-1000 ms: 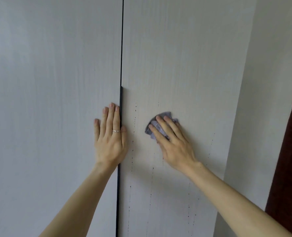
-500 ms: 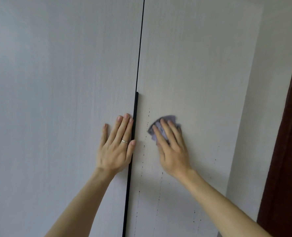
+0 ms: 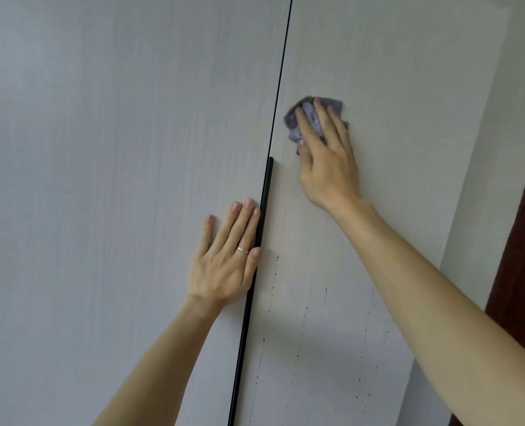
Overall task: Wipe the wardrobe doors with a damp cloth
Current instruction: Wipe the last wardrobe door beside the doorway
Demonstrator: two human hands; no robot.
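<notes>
Right grip (image 3: pixel 325 167), upper centre of frame: fingers extended, pressing bunched grey cloth (image 3: pixel 308 116) against right wardrobe door (image 3: pixel 393 72). Left grip (image 3: pixel 224 262), centre: fingers straight, flat on left wardrobe door (image 3: pixel 101 149), holding nothing, touching black handle strip (image 3: pixel 264 204).

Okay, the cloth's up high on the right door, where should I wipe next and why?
Probably draw the cloth down the right door: the right hand presses it high beside the seam, while dark specks dot the door lower down. The left hand lies flat on the left door.
</notes>
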